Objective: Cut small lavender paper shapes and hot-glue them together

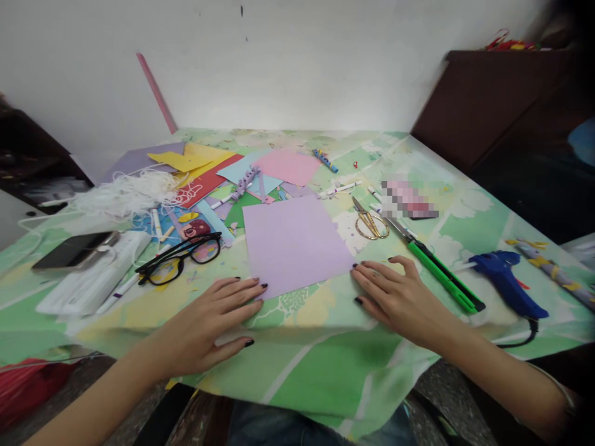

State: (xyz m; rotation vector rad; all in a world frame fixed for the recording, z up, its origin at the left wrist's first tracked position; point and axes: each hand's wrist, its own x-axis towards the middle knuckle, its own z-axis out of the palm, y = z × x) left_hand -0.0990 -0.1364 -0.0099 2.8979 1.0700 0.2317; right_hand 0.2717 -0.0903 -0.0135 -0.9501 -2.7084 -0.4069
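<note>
A square sheet of light purple paper (295, 244) lies flat on the table in front of me. At its near left corner rests my left hand (216, 322), palm down, the fingers stretched out and the fingertips touching the corner. My right hand (393, 297) lies at the near right corner with its fingertips on or beside the paper's edge and its fingers extended. Neither hand grips anything. Close to my right hand are a green utility knife (446, 275) and gold-handled scissors (372, 226).
Black glasses (181, 257), a phone (77, 249), a white power strip (95, 279) and tangled white string (127, 195) lie left. Coloured paper (288, 166) is spread behind. A blue glue gun (509, 279) with a cord and a decorated stick (555, 272) lie right.
</note>
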